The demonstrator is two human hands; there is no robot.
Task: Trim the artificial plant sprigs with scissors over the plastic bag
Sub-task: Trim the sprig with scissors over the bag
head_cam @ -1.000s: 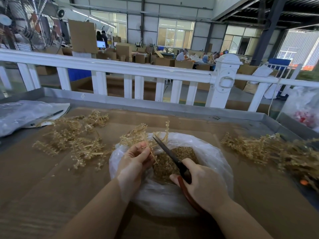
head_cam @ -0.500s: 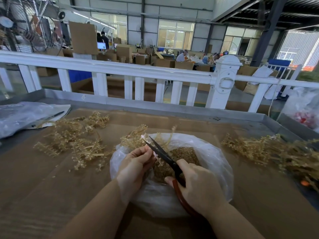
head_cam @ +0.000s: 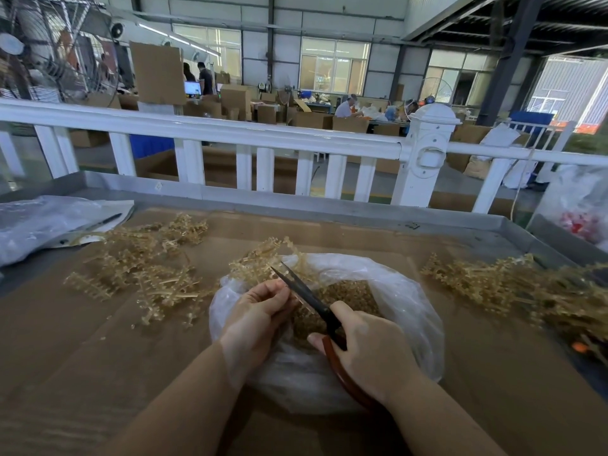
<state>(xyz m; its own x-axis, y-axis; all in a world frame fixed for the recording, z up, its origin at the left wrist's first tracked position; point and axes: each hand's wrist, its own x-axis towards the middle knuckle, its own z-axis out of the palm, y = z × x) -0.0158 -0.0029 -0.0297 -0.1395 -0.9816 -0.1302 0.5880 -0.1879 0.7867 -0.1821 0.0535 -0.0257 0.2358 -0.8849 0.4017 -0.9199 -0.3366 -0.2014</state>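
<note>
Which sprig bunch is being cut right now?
The sprig held by the left hand over the plastic bag, at the scissors; both side piles lie untouched.

Scissors (head_cam: 307, 299) handle under right hand (head_cam: 368, 353)

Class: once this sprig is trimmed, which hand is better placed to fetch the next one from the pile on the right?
Probably the left hand: it only pinches the sprig, easily dropped. The right hand sits nearer the pile but grips the scissors.
</note>
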